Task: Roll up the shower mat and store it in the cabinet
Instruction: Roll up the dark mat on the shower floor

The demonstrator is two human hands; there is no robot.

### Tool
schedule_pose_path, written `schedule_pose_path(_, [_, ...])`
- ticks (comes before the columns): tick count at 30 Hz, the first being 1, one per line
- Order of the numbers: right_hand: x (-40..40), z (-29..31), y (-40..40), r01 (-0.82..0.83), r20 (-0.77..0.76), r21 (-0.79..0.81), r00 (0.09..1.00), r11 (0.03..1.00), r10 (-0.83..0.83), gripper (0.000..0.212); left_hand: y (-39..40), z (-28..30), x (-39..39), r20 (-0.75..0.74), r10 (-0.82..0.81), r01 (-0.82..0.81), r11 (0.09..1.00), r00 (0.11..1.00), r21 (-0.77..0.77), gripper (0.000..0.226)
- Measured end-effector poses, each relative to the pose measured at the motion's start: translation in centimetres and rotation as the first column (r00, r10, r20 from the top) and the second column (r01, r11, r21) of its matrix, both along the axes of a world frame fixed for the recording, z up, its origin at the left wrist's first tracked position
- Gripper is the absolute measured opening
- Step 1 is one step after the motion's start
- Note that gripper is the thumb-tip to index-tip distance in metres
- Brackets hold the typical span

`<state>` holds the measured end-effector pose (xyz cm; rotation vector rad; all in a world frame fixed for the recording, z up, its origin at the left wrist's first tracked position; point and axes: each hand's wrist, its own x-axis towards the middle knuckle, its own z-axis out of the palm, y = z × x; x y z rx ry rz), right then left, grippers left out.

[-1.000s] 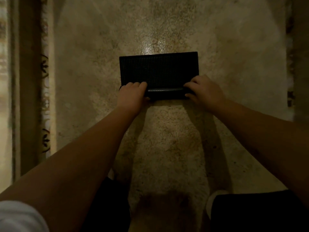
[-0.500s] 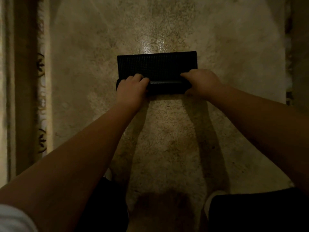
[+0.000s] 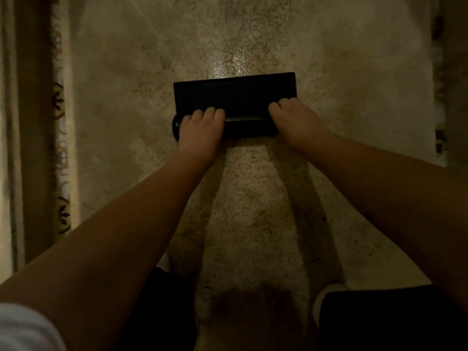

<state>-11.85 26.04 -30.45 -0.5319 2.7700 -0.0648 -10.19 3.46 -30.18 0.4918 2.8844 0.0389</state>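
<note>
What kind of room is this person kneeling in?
Probably a bathroom or shower area: a glossy mottled stone floor, a black rubbery mat half rolled under both hands, and patterned tile trim along the left side.

The scene was dim and yellowish; glare shone on the floor (image 3: 235, 64), forearm shadows fell nearward, edges were blurred.
</note>
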Motion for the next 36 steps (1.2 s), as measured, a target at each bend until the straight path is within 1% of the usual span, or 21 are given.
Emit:
schedule_pose_path(4, [-0.6, 0.1, 0.4, -0.044, 0.12, 0.012, 0.992, 0.999, 0.043, 0.041, -1.1, 0.4, -0.2, 0.041, -0.078, 0.078, 0.997, 0.996, 0.016, 0.03])
schedule_pose_path(6, [-0.8, 0.4, 0.5, -0.073, 0.228, 0.051, 0.972, 0.996, 0.06, 0.051, -1.6, 0.7, 0.2, 0.086, -0.092, 0.088, 0.995, 0.992, 0.051, 0.039])
schedule_pose_path(8, [-1.4, 0.8, 0.5, -0.093, 0.328, 0.092, 0.943, 0.991, 0.058, 0.062, -1.7, 0.8, 0.8, 0.1, -0.106, 0.097, 0.991, 0.989, 0.09, 0.04])
schedule_pose_path(10, [-2.2, 1.0, 0.6, -0.074, 0.386, 0.093, 0.922, 0.993, 0.032, 0.065, -1.6, 0.4, 1.5, 0.071, -0.106, 0.099, 0.991, 0.992, 0.094, 0.038])
schedule_pose_path(12, [-2.8, 1.0, 0.6, -0.027, 0.429, 0.064, 0.903, 0.998, -0.003, 0.069, -1.2, -0.1, 2.1, 0.066, -0.077, 0.074, 0.996, 0.995, 0.042, 0.046])
schedule_pose_path(13, [-3.0, 1.0, 0.7, -0.005, 0.446, 0.045, 0.895, 0.999, -0.016, 0.071, -0.9, -0.2, 2.1, 0.058, -0.052, 0.05, 0.998, 0.997, 0.028, 0.046])
schedule_pose_path(15, [-3.1, 0.8, 1.1, 0.043, 0.468, -0.003, 0.883, 0.999, -0.036, 0.074, -0.4, 0.0, 1.4, 0.063, -0.011, 0.009, 1.0, 0.998, 0.022, 0.038])
schedule_pose_path(17, [-2.7, 0.7, 1.9, 0.083, 0.455, -0.064, 0.889, 0.994, -0.045, 0.075, -0.3, 0.3, 0.4, 0.111, -0.006, 0.003, 1.0, 0.994, 0.024, 0.037])
schedule_pose_path(18, [-2.2, 0.7, 2.3, 0.096, 0.403, -0.098, 0.914, 0.991, -0.048, 0.077, -0.5, 0.4, 0.0, 0.136, -0.001, -0.004, 0.999, 0.991, 0.04, 0.039])
schedule_pose_path(20, [-0.5, 0.6, 3.1, 0.097, 0.205, -0.142, 0.976, 0.985, -0.067, 0.08, -0.8, 0.2, -0.5, 0.187, 0.02, -0.039, 0.994, 0.982, 0.099, 0.044])
schedule_pose_path(22, [1.2, 0.3, 3.4, 0.037, 0.029, -0.129, 0.999, 0.991, -0.034, 0.074, -1.1, -0.1, -0.8, 0.228, 0.043, -0.083, 0.982, 0.973, 0.168, 0.048])
schedule_pose_path(24, [2.0, -0.3, 3.0, -0.033, -0.027, -0.071, 0.999, 0.997, 0.031, 0.074, -1.2, -0.2, -1.0, 0.244, 0.06, -0.116, 0.968, 0.968, 0.222, 0.05])
schedule_pose_path(26, [1.9, -0.9, 2.6, -0.057, -0.042, -0.059, 0.998, 0.997, 0.054, 0.07, -1.3, -0.3, -1.0, 0.248, 0.093, -0.161, 0.95, 0.964, 0.269, 0.047])
schedule_pose_path(27, [1.6, -1.0, 2.5, -0.039, -0.043, -0.075, 0.998, 0.996, 0.036, 0.067, -1.3, -0.4, -1.0, 0.241, 0.109, -0.177, 0.942, 0.964, 0.284, 0.044])
schedule_pose_path(28, [1.3, -0.9, 2.4, 0.001, -0.021, -0.094, 1.0, 0.996, -0.003, 0.066, -1.2, -0.4, -0.9, 0.226, 0.115, -0.179, 0.941, 0.967, 0.286, 0.04])
schedule_pose_path(30, [0.2, -0.4, 2.5, 0.1, 0.066, -0.115, 0.993, 0.988, -0.093, 0.073, -1.2, -0.6, -0.8, 0.17, 0.11, -0.153, 0.952, 0.979, 0.264, 0.038])
schedule_pose_path(32, [-1.3, -0.1, 2.8, 0.147, 0.145, -0.105, 0.981, 0.984, -0.131, 0.076, -1.5, -0.8, -0.6, 0.093, 0.105, -0.121, 0.973, 0.99, 0.195, 0.05])
schedule_pose_path(34, [-2.3, 0.2, 2.8, 0.141, 0.203, -0.103, 0.972, 0.985, -0.118, 0.071, -2.0, -0.8, -0.4, 0.037, 0.104, -0.107, 0.988, 0.994, 0.107, 0.067])
schedule_pose_path(36, [-2.7, 0.2, 2.8, 0.165, 0.256, -0.142, 0.959, 0.976, -0.125, 0.066, -2.1, -0.7, -0.5, 0.02, 0.088, -0.09, 0.994, 0.996, 0.066, 0.07])
